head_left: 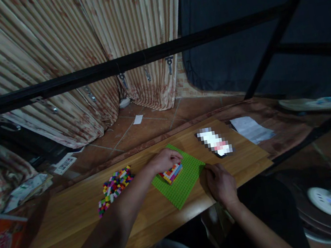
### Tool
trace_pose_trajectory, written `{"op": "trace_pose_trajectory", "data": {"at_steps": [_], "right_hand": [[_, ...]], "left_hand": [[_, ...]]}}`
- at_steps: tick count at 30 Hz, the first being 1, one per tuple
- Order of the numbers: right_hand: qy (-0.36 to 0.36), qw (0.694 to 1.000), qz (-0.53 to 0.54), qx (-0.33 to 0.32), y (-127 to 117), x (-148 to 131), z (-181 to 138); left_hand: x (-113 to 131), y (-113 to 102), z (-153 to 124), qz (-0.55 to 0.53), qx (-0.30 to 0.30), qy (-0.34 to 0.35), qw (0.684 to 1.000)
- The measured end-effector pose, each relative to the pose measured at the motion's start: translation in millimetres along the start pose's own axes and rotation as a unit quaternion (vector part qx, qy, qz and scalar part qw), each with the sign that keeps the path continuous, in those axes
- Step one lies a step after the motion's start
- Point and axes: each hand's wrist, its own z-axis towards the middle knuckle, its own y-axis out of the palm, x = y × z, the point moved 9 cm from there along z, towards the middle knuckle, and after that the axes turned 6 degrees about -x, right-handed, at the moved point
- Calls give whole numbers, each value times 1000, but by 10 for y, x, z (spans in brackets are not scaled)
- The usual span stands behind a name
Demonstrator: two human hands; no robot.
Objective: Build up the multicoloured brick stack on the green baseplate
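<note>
A green studded baseplate (182,182) lies on the wooden table (73,214). A small multicoloured block of bricks (172,173) stands on its left part. My left hand (165,159) rests on top of that block with fingers curled down over it. My right hand (220,182) sits at the baseplate's right corner, fingers bent, pinching or pressing the plate's edge. A heap of loose coloured bricks (114,188) lies on the table to the left of the plate.
A phone (214,143) lies behind the plate on the right, a sheet of paper (252,129) beyond it. An orange box (0,244) is at the far left. Black metal bars (142,58) cross overhead. Curtains hang behind; a fan (328,201) stands low right.
</note>
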Motion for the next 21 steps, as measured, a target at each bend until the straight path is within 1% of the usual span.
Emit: {"op": "trace_pose_trajectory", "data": {"at_steps": [4, 8, 15, 21], "right_hand": [[-2, 1000, 5, 1, -6, -2, -4], [-10, 1000, 13, 2, -18, -12, -7], [-10, 1000, 8, 2, -4, 4, -3], [-11, 1000, 3, 3, 7, 20, 3]], "left_hand": [[-41, 5, 25, -23, 0, -14, 1000], [-30, 0, 13, -30, 7, -14, 999], [22, -35, -19, 9, 20, 5, 1000], [17, -41, -17, 8, 20, -5, 1000]]}}
